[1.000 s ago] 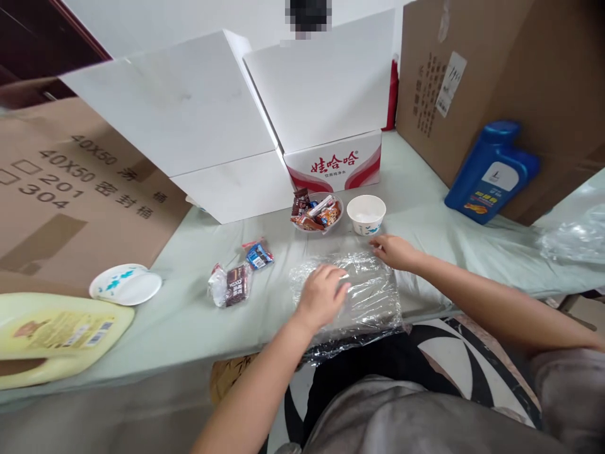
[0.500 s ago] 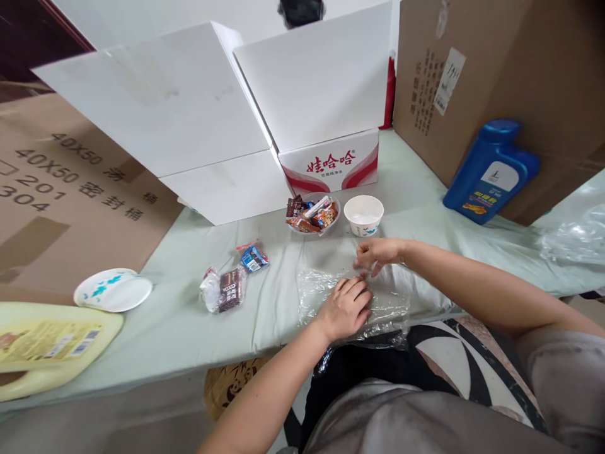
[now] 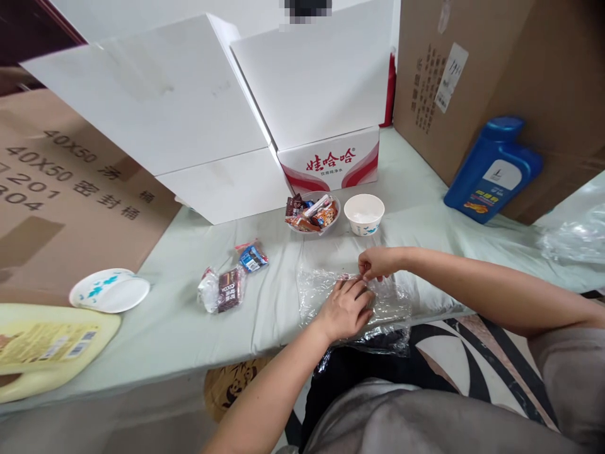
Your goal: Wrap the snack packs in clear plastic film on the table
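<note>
A sheet of clear plastic film (image 3: 387, 306) lies crinkled on the table's front edge and hangs over it. My left hand (image 3: 346, 307) rests flat on the film, its fingers stretched toward the back. At its fingertips my right hand (image 3: 379, 263) is closed in a pinch at the film; the exact grip is partly hidden. A small reddish bit shows by the left fingertips, too small to name. Behind my hands stand a white paper bowl (image 3: 363, 217) with a white inside and a clear bowl of wrapped snacks (image 3: 312, 214).
Wrapped snacks, a blue packet (image 3: 253, 257) and a brown cocoa packet (image 3: 230, 290), lie to the left. Beyond them are a tipped paper bowl (image 3: 111, 291) and a yellow jug (image 3: 51, 350). White boxes (image 3: 326, 82), a brown carton (image 3: 472, 82) and a blue bottle (image 3: 496, 173) stand behind.
My right hand has shifted slightly down and right, and its fingers are drawn into a tighter pinch beside my left fingertips. My left hand stays almost still on the film.
</note>
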`<state>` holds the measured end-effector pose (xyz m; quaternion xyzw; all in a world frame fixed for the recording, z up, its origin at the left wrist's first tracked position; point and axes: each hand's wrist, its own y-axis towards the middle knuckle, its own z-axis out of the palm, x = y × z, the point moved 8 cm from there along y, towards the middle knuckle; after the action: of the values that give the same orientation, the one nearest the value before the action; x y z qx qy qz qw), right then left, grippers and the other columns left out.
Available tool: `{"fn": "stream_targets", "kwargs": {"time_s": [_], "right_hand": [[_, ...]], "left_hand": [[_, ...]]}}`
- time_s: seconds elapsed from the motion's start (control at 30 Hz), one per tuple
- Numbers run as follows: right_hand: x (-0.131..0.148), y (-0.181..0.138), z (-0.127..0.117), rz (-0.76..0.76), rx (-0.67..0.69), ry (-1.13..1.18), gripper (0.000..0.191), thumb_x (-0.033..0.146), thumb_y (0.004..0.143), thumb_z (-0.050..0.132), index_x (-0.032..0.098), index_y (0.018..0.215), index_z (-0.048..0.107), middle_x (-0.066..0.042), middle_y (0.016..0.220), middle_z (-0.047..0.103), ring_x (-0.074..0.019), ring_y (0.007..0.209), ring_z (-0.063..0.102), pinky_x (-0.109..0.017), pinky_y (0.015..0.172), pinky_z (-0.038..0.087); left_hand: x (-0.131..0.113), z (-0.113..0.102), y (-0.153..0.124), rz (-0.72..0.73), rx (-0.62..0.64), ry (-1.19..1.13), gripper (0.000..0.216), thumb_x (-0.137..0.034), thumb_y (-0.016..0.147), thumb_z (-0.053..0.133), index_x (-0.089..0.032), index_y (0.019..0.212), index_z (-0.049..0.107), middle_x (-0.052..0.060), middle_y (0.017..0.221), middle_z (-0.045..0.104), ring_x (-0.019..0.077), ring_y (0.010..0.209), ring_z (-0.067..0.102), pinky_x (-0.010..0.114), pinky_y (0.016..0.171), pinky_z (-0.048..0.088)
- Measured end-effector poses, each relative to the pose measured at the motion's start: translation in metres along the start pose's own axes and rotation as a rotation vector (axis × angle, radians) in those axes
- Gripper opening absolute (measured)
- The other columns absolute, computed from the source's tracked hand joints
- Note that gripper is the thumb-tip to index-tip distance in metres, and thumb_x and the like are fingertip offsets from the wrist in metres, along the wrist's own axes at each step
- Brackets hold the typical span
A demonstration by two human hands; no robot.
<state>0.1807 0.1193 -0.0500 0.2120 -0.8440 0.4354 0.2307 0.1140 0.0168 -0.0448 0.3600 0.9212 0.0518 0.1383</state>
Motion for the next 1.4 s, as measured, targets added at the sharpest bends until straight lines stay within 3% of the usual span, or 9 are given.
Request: {"fn": "stream_targets", "kwargs": {"time_s": [0.17,0.33,0.53,0.73,0.83,1.0,1.17,1.3,1.4], "right_hand": [[-0.006,-0.011,0.006,0.007,-0.063,-0.002,0.011,0.012,0.067,0.068,0.017,0.073,0.06,0.004,0.055,0.055,-0.0103,0.051,0.054,-0.021,0.049,0.041],[-0.006,-0.013,-0.011,-0.038,-0.205,0.068,0.016,0.005,0.066,0.062,0.018,0.068,0.053,0.006,0.055,0.053,-0.0102,0.057,0.056,-0.019,0.054,0.043],[-0.012,-0.012,-0.037,-0.17,-0.263,0.632,0.024,0.006,0.067,0.066,0.019,0.075,0.048,0.006,0.058,0.056,-0.0114,0.057,0.061,-0.022,0.055,0.05],[-0.041,-0.012,-0.065,-0.142,-0.347,0.819,0.019,0.011,0.07,0.069,0.019,0.077,0.053,0.007,0.053,0.049,-0.0064,0.048,0.05,-0.017,0.045,0.039],[-0.054,-0.015,-0.074,-0.031,-0.39,0.736,0.02,0.022,0.073,0.073,0.019,0.077,0.054,0.005,0.059,0.054,-0.0063,0.049,0.05,-0.018,0.045,0.038],[-0.047,-0.011,-0.046,0.038,-0.111,0.333,0.034,0.046,0.07,0.077,0.016,0.069,0.061,-0.002,0.068,0.064,-0.0075,0.052,0.05,-0.02,0.043,0.032],[-0.035,-0.006,-0.041,-0.132,-0.08,0.309,0.034,0.044,0.068,0.077,0.017,0.062,0.058,0.003,0.056,0.055,-0.0076,0.053,0.049,-0.019,0.049,0.035],[-0.038,-0.005,-0.042,-0.094,-0.053,0.372,0.033,0.043,0.07,0.075,0.018,0.066,0.055,0.001,0.061,0.061,-0.0114,0.057,0.059,-0.023,0.055,0.045],[-0.038,-0.004,-0.048,-0.09,-0.135,0.307,0.026,0.035,0.072,0.074,0.018,0.066,0.055,0.003,0.056,0.059,-0.0104,0.052,0.058,-0.021,0.05,0.044]], "left_hand": [[0.0,0.001,0.001,-0.011,0.015,0.027,0.039,-0.039,0.087,0.056,-0.021,0.122,0.058,0.012,0.134,0.053,0.0308,0.124,0.047,0.054,0.111,0.029],[0.0,-0.001,0.001,0.0,-0.008,0.003,0.042,-0.036,0.086,0.057,-0.022,0.125,0.056,0.011,0.137,0.052,0.0299,0.131,0.041,0.054,0.113,0.026],[0.0,-0.003,0.001,0.021,-0.023,-0.015,0.043,-0.034,0.084,0.059,-0.022,0.124,0.056,0.01,0.138,0.051,0.0285,0.132,0.039,0.053,0.114,0.024],[0.0,-0.003,0.001,0.021,-0.022,-0.014,0.04,-0.036,0.085,0.057,-0.023,0.123,0.056,0.009,0.137,0.052,0.0282,0.131,0.04,0.052,0.114,0.023],[0.0,-0.004,0.002,0.018,-0.016,-0.012,0.041,-0.036,0.085,0.057,-0.023,0.124,0.056,0.009,0.137,0.052,0.0294,0.133,0.038,0.053,0.114,0.023],[0.0,-0.004,0.002,0.015,-0.014,-0.01,0.041,-0.036,0.085,0.057,-0.024,0.124,0.056,0.009,0.137,0.051,0.0306,0.134,0.036,0.053,0.113,0.023],[0.0,-0.002,0.002,0.018,-0.009,-0.013,0.041,-0.035,0.085,0.057,-0.024,0.124,0.055,0.009,0.138,0.051,0.0307,0.134,0.035,0.053,0.112,0.024],[0.001,-0.002,0.001,0.023,-0.013,-0.011,0.041,-0.035,0.084,0.058,-0.024,0.124,0.056,0.009,0.138,0.051,0.0306,0.135,0.036,0.053,0.112,0.025],[0.001,-0.002,0.002,0.02,-0.013,-0.017,0.041,-0.035,0.085,0.057,-0.024,0.125,0.056,0.01,0.138,0.051,0.0306,0.134,0.036,0.054,0.111,0.025]]}}
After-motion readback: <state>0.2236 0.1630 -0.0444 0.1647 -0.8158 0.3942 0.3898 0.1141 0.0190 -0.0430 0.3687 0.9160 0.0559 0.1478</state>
